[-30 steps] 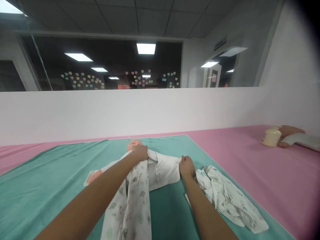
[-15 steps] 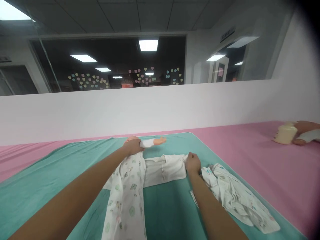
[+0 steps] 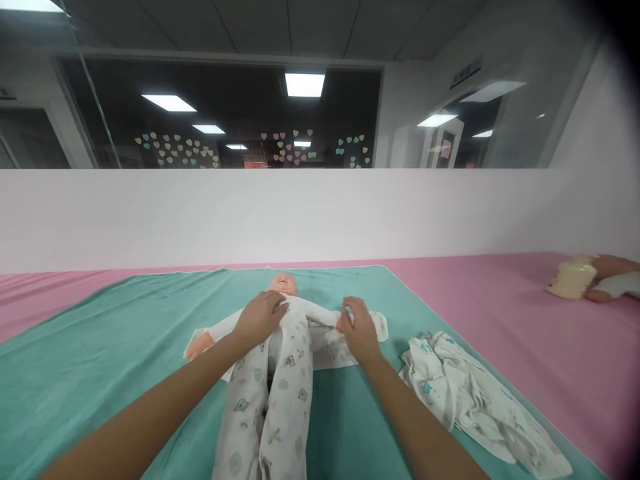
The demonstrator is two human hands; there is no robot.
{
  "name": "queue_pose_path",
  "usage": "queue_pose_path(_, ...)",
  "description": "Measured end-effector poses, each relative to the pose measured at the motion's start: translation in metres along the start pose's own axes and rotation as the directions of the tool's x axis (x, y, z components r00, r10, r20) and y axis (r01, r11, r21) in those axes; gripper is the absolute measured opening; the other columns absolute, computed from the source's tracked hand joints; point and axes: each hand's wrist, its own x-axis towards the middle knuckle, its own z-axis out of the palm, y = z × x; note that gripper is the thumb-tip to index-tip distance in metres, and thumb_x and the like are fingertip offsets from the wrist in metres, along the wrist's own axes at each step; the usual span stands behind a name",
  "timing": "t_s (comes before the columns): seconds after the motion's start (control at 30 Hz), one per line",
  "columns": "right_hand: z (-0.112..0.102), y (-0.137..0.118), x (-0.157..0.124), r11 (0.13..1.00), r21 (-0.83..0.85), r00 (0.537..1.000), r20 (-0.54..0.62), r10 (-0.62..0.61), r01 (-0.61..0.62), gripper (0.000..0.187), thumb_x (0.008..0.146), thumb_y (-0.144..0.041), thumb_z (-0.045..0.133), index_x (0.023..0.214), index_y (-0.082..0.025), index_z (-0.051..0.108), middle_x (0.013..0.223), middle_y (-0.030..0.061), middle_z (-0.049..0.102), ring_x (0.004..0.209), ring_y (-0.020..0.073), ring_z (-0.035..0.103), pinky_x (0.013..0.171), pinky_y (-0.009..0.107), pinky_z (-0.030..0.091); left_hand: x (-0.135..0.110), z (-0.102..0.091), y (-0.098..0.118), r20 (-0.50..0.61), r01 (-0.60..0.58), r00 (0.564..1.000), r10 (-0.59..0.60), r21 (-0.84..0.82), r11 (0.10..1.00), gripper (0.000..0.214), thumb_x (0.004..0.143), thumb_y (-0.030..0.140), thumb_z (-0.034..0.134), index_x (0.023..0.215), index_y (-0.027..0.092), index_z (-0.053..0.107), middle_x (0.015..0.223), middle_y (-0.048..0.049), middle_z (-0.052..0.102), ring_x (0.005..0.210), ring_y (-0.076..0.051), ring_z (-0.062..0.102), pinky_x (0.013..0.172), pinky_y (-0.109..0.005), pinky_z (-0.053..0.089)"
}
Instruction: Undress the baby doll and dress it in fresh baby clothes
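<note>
A baby doll (image 3: 285, 284) lies on its back in a white top and patterned trousers (image 3: 283, 393), its arms out to both sides. Beneath it is spread a white garment (image 3: 336, 357), with one sleeve reaching right. My left hand (image 3: 260, 315) rests on the doll's chest, its fingers extended over the cloth. At the end of the doll's outstretched arm (image 3: 317, 313), my right hand (image 3: 357, 330) has its fingers curled around the doll's hand (image 3: 341, 325), which is partly hidden.
A crumpled patterned white garment (image 3: 475, 393) lies right of my right forearm on the green sheet (image 3: 125, 333). On the pink surface (image 3: 475, 287) at the far right stand a cream bottle-like container (image 3: 571, 279) and another doll's limb (image 3: 617, 270). A white wall (image 3: 225, 220) rises behind.
The doll's arm has come down onto the spread garment. My left hand has moved from that arm to the chest. My right hand has left the garment's edge for the doll's hand.
</note>
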Motion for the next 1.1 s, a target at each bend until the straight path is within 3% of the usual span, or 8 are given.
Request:
queue_pose_path(0.13, 0.03, -0.033, -0.026, 0.891, 0.429, 0.918, 0.395, -0.037, -0.149, 0.048, 0.085, -0.049, 0.043, 0.127, -0.025, 0.041, 0.129, 0.005, 0.046, 0.117, 0.0174, 0.045, 0.098, 0.032, 0.04, -0.03, 0.013, -0.038, -0.202, 0.025, 0.973, -0.113, -0.394, 0.919, 0.037, 0.086, 0.047, 0.036, 0.11, 0.023, 0.052, 0.116, -0.0028, 0.055, 0.109, -0.02, 0.049, 0.095, -0.033, 0.037)
queue_pose_path(0.27, 0.043, -0.036, -0.03, 0.846, 0.451, 0.829, 0.558, -0.019, -0.284, 0.06, 0.081, -0.054, 0.047, 0.133, -0.026, 0.035, 0.134, 0.0053, 0.042, 0.122, 0.0198, 0.042, 0.104, 0.038, 0.034, -0.048, 0.036, -0.061, -0.201, 0.086, 0.951, -0.237, -0.563, 0.822, 0.037, 0.087, 0.047, 0.037, 0.112, 0.023, 0.049, 0.114, -0.0027, 0.053, 0.11, -0.019, 0.048, 0.098, -0.034, 0.036)
queue_pose_path(0.4, 0.041, -0.036, -0.026, 0.859, 0.435, 0.845, 0.534, -0.004, -0.271, 0.068, 0.072, -0.057, 0.059, 0.128, -0.023, 0.042, 0.134, 0.006, 0.041, 0.125, 0.0211, 0.037, 0.108, 0.038, 0.028, -0.058, 0.043, -0.07, -0.202, 0.088, 0.953, -0.226, -0.527, 0.846, 0.032, 0.087, 0.044, 0.038, 0.108, 0.022, 0.049, 0.108, -0.0046, 0.053, 0.106, -0.02, 0.047, 0.098, -0.036, 0.034)
queue_pose_path(0.53, 0.061, -0.024, -0.017, 0.844, 0.495, 0.882, 0.467, -0.057, -0.207, 0.062, 0.078, -0.056, 0.051, 0.125, -0.017, 0.04, 0.131, 0.0041, 0.044, 0.119, 0.0115, 0.04, 0.108, 0.029, 0.027, -0.048, 0.056, -0.076, -0.246, 0.045, 0.945, -0.214, -0.552, 0.832, 0.033, 0.086, 0.043, 0.044, 0.109, 0.021, 0.048, 0.109, -0.0038, 0.05, 0.104, -0.017, 0.045, 0.097, -0.034, 0.033)
queue_pose_path(0.67, 0.075, -0.018, -0.013, 0.838, 0.49, 0.889, 0.457, -0.014, -0.239, 0.059, 0.078, -0.057, 0.05, 0.119, -0.017, 0.039, 0.116, 0.0005, 0.051, 0.107, 0.0084, 0.045, 0.098, 0.025, 0.037, -0.046, 0.057, -0.074, -0.242, 0.023, 0.949, -0.199, -0.58, 0.815, 0.028, 0.088, 0.044, 0.043, 0.103, 0.02, 0.047, 0.097, 0.0005, 0.049, 0.092, -0.013, 0.043, 0.092, -0.033, 0.034)
queue_pose_path(0.83, 0.072, -0.02, -0.016, 0.801, 0.533, 0.894, 0.447, 0.009, -0.275, 0.045, 0.076, -0.056, 0.055, 0.1, -0.02, 0.044, 0.087, -0.0041, 0.053, 0.081, 0.0064, 0.049, 0.075, 0.019, 0.042, -0.049, 0.053, -0.069, -0.248, 0.024, 0.946, -0.207, -0.585, 0.811, 0.023, 0.086, 0.042, 0.045, 0.097, 0.022, 0.045, 0.083, 0.0034, 0.044, 0.079, -0.01, 0.04, 0.083, -0.032, 0.037)
queue_pose_path(0.97, 0.066, -0.024, -0.019, 0.864, 0.463, 0.921, 0.391, 0.004, -0.2, 0.039, 0.074, -0.056, 0.057, 0.072, -0.02, 0.043, 0.064, -0.0059, 0.04, 0.059, 0.0053, 0.036, 0.054, 0.018, 0.032, -0.047, 0.056, -0.068, -0.263, 0.086, 0.93, -0.256, -0.523, 0.848, 0.018, 0.081, 0.046, 0.048, 0.088, 0.03, 0.047, 0.078, 0.0028, 0.049, 0.078, -0.014, 0.041, 0.08, -0.035, 0.037)
queue_pose_path(1.1, 0.064, -0.032, -0.019, 0.903, 0.413, 0.959, 0.283, -0.003, -0.119, 0.043, 0.073, -0.05, 0.059, 0.059, -0.017, 0.036, 0.057, -0.0082, 0.031, 0.055, 0.0025, 0.028, 0.049, 0.017, 0.025, -0.047, 0.054, -0.067, -0.208, 0.12, 0.946, -0.249, -0.49, 0.863, 0.021, 0.08, 0.054, 0.044, 0.073, 0.035, 0.049, 0.078, 0.0002, 0.055, 0.087, -0.022, 0.045, 0.078, -0.039, 0.035)
